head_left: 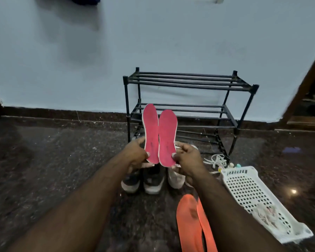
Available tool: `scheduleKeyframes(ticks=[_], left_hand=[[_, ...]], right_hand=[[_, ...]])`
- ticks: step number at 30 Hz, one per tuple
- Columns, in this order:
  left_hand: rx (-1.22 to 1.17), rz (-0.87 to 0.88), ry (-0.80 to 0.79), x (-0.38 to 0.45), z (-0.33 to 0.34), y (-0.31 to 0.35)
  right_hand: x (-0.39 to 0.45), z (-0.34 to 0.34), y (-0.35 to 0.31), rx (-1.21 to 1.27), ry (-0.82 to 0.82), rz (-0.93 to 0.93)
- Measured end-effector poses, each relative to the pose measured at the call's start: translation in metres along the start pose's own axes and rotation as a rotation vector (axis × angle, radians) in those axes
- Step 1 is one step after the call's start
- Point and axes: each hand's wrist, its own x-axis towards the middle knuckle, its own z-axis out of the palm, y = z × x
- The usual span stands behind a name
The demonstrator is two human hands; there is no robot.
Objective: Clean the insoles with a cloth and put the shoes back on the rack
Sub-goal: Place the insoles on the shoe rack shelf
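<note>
Insoles [159,135] are being pinched upright, one per hand [136,153], while shoes [151,179] below are waiting off the rack [187,84].

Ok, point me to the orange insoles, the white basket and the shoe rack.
orange insoles [186,215], head view, on the left insole's upper half.
white basket [244,190], head view, on its perforated floor.
shoe rack [187,82], head view, on the top shelf bars.
</note>
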Motion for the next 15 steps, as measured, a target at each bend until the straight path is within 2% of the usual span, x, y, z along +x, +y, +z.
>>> scheduleKeyframes(ticks=[8,15], left_hand=[[0.145,0.096,0.125,0.134,-0.013,0.065],[0.161,0.121,0.194,0.230,-0.026,0.060]], right_hand=[[0.151,0.021,-0.051,-0.013,0.043,-0.080],[0.246,0.032,-0.053,-0.040,0.099,-0.073]])
